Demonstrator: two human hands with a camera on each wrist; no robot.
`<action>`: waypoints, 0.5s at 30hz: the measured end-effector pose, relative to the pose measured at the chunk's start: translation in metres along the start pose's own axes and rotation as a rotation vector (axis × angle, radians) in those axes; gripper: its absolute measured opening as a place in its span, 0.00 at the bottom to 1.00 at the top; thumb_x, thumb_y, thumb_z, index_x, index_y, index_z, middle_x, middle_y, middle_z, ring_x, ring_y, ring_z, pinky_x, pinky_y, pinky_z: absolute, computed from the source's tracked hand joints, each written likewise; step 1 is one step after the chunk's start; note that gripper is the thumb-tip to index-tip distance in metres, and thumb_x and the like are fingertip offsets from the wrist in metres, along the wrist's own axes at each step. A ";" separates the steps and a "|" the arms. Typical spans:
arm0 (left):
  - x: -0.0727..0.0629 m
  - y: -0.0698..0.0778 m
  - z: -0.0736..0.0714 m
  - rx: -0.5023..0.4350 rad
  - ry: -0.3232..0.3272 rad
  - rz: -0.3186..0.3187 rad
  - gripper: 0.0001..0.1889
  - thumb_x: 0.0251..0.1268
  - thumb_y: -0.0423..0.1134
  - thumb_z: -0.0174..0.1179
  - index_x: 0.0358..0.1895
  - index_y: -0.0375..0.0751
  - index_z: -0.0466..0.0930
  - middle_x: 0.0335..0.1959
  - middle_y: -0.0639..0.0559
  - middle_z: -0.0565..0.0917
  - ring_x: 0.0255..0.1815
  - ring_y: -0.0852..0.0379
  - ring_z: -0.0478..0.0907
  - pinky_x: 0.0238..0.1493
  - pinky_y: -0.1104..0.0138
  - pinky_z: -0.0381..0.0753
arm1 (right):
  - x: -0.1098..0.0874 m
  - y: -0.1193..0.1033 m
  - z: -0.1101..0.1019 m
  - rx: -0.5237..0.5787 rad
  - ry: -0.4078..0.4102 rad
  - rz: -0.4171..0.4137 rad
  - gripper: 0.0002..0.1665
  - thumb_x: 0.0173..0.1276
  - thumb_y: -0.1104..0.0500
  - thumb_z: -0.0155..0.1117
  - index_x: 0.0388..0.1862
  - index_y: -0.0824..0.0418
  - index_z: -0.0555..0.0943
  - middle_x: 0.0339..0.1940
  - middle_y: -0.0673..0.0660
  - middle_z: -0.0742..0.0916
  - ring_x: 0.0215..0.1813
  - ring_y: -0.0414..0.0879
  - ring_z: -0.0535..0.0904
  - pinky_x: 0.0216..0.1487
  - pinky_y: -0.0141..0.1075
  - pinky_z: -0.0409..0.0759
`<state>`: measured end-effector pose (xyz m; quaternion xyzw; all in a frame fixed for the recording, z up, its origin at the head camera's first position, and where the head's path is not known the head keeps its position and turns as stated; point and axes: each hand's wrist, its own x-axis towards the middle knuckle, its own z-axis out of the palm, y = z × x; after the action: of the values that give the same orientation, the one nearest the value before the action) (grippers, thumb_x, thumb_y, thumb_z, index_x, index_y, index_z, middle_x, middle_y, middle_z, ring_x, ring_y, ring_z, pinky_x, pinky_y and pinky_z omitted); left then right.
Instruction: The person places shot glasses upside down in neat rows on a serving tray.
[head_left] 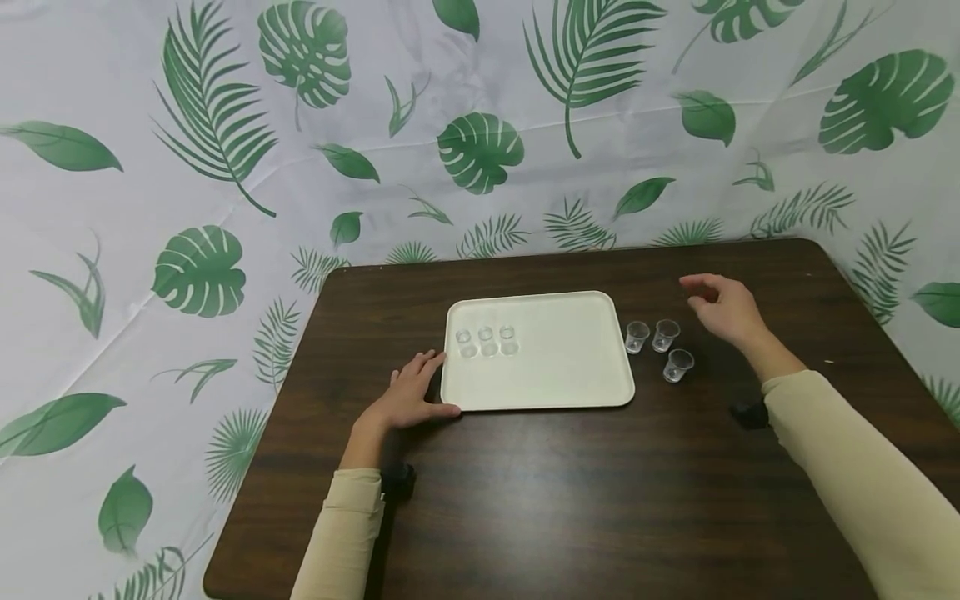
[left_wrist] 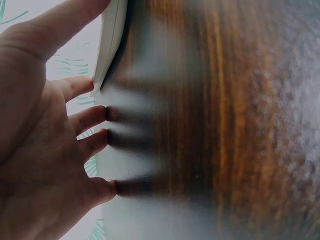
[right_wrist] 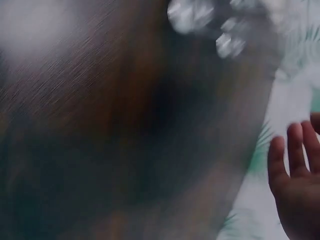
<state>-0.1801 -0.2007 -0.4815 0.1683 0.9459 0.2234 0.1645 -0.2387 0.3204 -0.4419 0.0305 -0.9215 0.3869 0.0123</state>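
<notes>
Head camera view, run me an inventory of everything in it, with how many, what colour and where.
Table: one, dark brown, centre
Sheet: one, white with green leaves, behind table
Tray: one, off-white, on table
Tray cups: three, clear, row at tray's left
Loose cups: three, clear, right of tray
Wrist objects: two, black, one per wrist
Sleeves: two, beige, on forearms
Left hand: one, bare, at tray's near left corner
Right hand: one, bare, above table's right side
</notes>
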 end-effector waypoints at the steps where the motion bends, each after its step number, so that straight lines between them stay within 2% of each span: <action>1: 0.000 0.000 0.000 0.000 0.001 0.000 0.56 0.53 0.66 0.67 0.80 0.49 0.48 0.79 0.43 0.49 0.79 0.42 0.41 0.69 0.35 0.39 | -0.002 0.008 -0.001 -0.011 -0.039 0.001 0.22 0.75 0.63 0.54 0.66 0.68 0.73 0.60 0.72 0.77 0.55 0.66 0.74 0.46 0.54 0.73; 4: 0.001 0.001 0.000 -0.002 0.005 0.004 0.56 0.53 0.66 0.67 0.80 0.49 0.48 0.79 0.43 0.50 0.79 0.42 0.41 0.69 0.35 0.39 | -0.009 0.028 0.000 -0.010 -0.139 -0.011 0.26 0.73 0.65 0.58 0.68 0.69 0.70 0.61 0.72 0.78 0.56 0.66 0.76 0.44 0.44 0.78; 7: 0.001 0.002 0.000 0.004 -0.004 0.000 0.56 0.53 0.66 0.67 0.80 0.49 0.47 0.79 0.43 0.49 0.79 0.42 0.41 0.69 0.35 0.39 | -0.013 0.038 0.004 0.013 -0.222 -0.011 0.30 0.70 0.66 0.61 0.70 0.70 0.68 0.61 0.71 0.78 0.56 0.65 0.77 0.46 0.39 0.77; 12: -0.001 0.003 -0.001 -0.003 -0.011 -0.002 0.56 0.53 0.66 0.67 0.80 0.49 0.47 0.79 0.43 0.49 0.79 0.42 0.41 0.69 0.35 0.39 | -0.015 0.040 0.012 0.039 -0.276 0.006 0.32 0.69 0.62 0.65 0.70 0.68 0.69 0.61 0.70 0.79 0.57 0.64 0.77 0.54 0.51 0.74; 15: -0.003 0.004 -0.001 -0.010 -0.004 0.000 0.56 0.53 0.65 0.68 0.80 0.48 0.48 0.79 0.42 0.50 0.79 0.41 0.41 0.69 0.35 0.39 | -0.014 0.038 0.015 0.030 -0.277 -0.001 0.31 0.68 0.61 0.67 0.68 0.67 0.72 0.59 0.70 0.80 0.55 0.62 0.77 0.52 0.49 0.76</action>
<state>-0.1774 -0.1992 -0.4779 0.1678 0.9444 0.2279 0.1671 -0.2268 0.3367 -0.4805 0.0843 -0.9085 0.3929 -0.1151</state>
